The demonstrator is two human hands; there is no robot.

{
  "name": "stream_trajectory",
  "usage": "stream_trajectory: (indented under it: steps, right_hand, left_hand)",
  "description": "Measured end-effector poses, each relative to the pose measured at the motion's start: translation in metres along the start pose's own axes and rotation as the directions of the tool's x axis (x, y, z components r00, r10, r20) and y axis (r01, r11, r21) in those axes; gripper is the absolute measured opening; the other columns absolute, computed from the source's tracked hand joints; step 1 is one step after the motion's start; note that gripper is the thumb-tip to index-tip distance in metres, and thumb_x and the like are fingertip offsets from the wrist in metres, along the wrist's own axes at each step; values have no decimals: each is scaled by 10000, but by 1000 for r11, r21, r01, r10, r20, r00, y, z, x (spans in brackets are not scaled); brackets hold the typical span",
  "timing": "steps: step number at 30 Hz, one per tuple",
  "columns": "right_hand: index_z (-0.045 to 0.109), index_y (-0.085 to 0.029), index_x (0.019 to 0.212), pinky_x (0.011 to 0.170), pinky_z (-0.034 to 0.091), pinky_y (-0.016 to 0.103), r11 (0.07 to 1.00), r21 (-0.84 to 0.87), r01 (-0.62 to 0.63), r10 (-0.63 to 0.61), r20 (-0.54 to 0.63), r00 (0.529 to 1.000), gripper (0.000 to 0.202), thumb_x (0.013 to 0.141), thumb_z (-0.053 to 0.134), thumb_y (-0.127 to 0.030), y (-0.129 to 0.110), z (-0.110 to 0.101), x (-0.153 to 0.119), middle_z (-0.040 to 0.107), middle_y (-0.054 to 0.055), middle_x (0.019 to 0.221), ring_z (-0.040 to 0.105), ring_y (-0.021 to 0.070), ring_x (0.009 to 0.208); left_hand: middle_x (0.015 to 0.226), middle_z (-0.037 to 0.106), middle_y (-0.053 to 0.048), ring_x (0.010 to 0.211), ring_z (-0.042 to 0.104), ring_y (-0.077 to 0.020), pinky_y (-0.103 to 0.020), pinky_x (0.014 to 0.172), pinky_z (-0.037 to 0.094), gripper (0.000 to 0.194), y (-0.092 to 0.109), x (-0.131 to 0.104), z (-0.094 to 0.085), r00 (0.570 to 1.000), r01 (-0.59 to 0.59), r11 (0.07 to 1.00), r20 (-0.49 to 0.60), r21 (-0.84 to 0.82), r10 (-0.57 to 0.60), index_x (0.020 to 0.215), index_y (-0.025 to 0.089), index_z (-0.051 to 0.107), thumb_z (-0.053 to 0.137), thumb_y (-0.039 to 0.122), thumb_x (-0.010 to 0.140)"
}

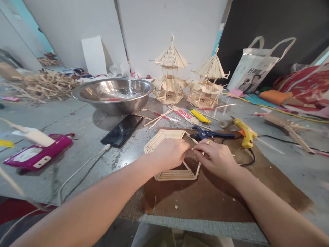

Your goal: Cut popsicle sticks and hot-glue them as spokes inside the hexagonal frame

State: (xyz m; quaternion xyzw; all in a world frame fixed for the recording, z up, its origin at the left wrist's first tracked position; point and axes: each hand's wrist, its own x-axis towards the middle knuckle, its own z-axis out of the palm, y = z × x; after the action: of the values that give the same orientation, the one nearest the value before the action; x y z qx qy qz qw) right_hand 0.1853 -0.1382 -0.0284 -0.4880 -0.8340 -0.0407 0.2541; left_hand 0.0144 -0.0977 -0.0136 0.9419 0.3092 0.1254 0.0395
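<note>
A six-sided frame of thin wooden sticks (174,176) lies on a brown board, with rows of sticks filling several of its sides. Over its middle, my left hand (171,152) is closed, its fingertips hidden from me. My right hand (214,156), with a ring on one finger, pinches at the frame's right side, where the pale tip of a small wooden stick shows between the two hands. The fingertips of both hands nearly meet. Just behind them lie blue-handled cutters (216,133). To their right rests a yellow glue gun (244,132).
Two stick-built pagoda models (171,61) stand at the back. A steel bowl (113,106), a phone (122,130) and a purple power strip (38,151) are on the left. Loose sticks and a yellow cutter knife (200,116) lie behind the brown board (205,206). Cables cross the table.
</note>
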Motion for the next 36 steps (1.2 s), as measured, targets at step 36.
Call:
stream_trajectory:
  steps: [36]
  right_hand:
    - [419, -212, 742, 382, 262, 209, 339, 891, -302, 608, 38, 793, 120, 664, 497, -260, 21, -30, 7, 336, -103, 357, 308, 73, 339]
  left_hand:
    - [913, 531, -55, 458, 442, -20, -166, 395, 342, 239, -25, 10, -1, 871, 69, 414, -147, -908, -469, 765, 125, 551, 475, 349, 732]
